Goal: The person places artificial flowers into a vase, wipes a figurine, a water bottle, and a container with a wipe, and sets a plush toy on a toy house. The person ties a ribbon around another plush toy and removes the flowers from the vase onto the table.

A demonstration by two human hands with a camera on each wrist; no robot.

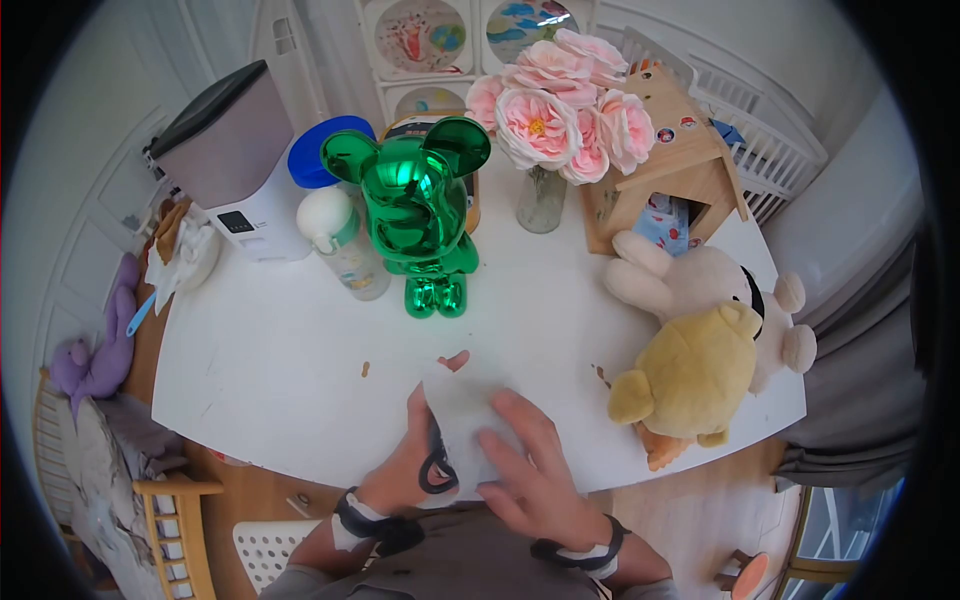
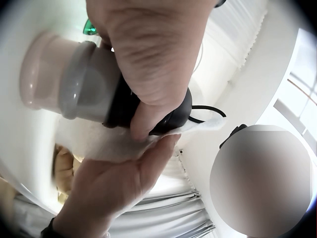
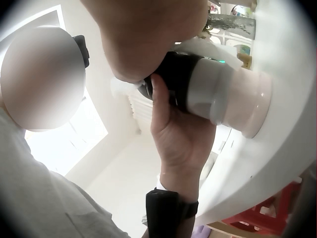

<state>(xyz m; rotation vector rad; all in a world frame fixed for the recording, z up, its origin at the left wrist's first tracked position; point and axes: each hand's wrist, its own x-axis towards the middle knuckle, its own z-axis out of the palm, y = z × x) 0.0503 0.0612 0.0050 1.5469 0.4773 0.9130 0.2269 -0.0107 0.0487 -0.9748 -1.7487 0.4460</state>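
Observation:
My left hand (image 1: 405, 460) grips a container (image 2: 91, 79) by its black lid (image 3: 179, 77), which has a thin black loop (image 1: 437, 470). The container has grey and pale pink sections and lies tilted in the wrist views. A thin white sheet (image 1: 462, 425) hides most of it in the head view. My right hand (image 1: 535, 468) holds this sheet against the lid side, its fingers bent and spread. In the left wrist view, the sheet (image 2: 116, 144) runs under the container, between the left thumb and the right fingertips.
Beyond the hands stand a shiny green bear figure (image 1: 415, 215), a clear bottle (image 1: 355, 260), a white appliance (image 1: 255, 215) and a flower vase (image 1: 541, 205). Plush toys (image 1: 700, 360) and a wooden house (image 1: 640, 190) are at the right. Small brown pieces (image 1: 365, 369) lie on the white table (image 1: 250, 370).

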